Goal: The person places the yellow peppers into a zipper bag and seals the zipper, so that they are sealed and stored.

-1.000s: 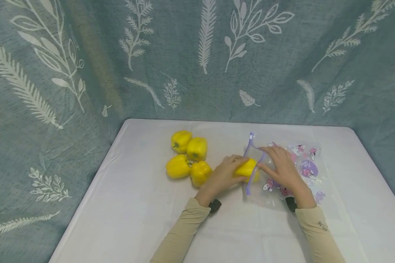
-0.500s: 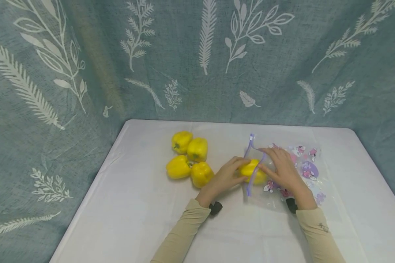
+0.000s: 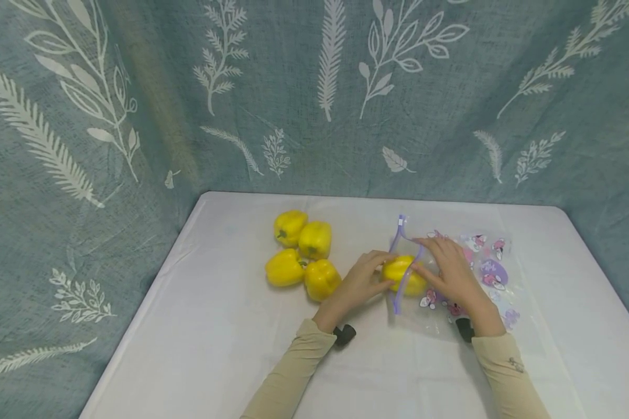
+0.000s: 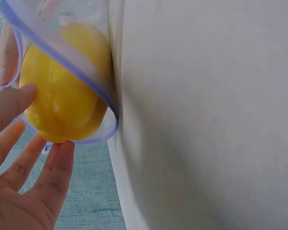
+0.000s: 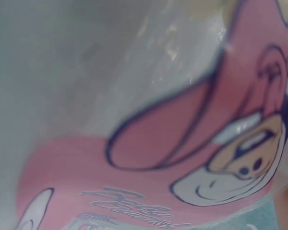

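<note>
A yellow bell pepper (image 3: pixel 405 275) lies inside the mouth of a clear zip bag (image 3: pixel 434 317) with a purple zip edge and pink and purple prints. My left hand (image 3: pixel 360 275) has its thumb on the near side of the pepper and its fingers at the far side. In the left wrist view, fingertips (image 4: pixel 62 149) touch the pepper's end, and the purple rim crosses over the pepper. At the bag's upper edge, my right hand (image 3: pixel 451 270) holds the rim between thumb and fingers. Only the printed plastic (image 5: pixel 149 182), very close, fills the right wrist view.
Several more yellow bell peppers (image 3: pixel 315 240) sit in a cluster left of my left hand. Everything lies on a white-covered table (image 3: pixel 199 326). A green leaf-patterned curtain (image 3: pixel 293 151) hangs behind and to the left of it.
The bell pepper has slid right, deeper past the bag's rim, and my left hand has followed slightly. My right hand has stayed at the rim.
</note>
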`<move>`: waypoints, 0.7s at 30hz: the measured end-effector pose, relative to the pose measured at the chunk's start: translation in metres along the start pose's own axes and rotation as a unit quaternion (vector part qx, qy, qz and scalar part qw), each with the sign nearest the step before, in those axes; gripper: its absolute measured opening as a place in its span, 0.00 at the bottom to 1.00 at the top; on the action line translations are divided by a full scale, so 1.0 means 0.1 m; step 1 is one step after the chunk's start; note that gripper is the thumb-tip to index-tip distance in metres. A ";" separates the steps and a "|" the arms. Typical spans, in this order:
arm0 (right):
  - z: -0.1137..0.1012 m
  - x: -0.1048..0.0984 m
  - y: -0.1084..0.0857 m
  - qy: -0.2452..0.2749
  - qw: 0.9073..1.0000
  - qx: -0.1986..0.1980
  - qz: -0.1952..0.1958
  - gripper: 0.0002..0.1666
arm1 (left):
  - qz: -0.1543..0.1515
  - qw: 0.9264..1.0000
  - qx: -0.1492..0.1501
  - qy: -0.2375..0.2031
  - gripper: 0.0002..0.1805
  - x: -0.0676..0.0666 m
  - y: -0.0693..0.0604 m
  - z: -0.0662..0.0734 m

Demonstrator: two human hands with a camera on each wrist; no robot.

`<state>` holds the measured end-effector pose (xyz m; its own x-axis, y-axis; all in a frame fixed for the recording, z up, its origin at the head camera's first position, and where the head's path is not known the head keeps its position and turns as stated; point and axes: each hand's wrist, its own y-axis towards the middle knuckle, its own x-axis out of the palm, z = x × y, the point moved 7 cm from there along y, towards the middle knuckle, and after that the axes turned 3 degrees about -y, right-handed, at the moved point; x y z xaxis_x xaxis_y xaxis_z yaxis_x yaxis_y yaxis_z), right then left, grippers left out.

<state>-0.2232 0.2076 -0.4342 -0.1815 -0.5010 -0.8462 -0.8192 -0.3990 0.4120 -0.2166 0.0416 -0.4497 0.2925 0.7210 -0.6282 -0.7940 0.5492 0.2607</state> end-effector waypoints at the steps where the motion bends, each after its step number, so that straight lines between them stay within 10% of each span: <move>1: 0.00 0.00 0.00 -0.001 1.000 0.000 0.001 0.31 | 0.004 1.000 0.004 -0.011 0.28 0.00 0.00 0.00; 21: 0.02 0.01 0.01 0.001 1.000 -0.007 0.003 0.32 | -0.007 0.990 -0.005 -0.143 0.23 0.07 0.02 0.02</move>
<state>-0.2256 0.2079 -0.4352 -0.1853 -0.5051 -0.8429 -0.8108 -0.4061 0.4216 -0.2154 0.0487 -0.4515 0.4410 0.8045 -0.3979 -0.7940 0.5564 0.2449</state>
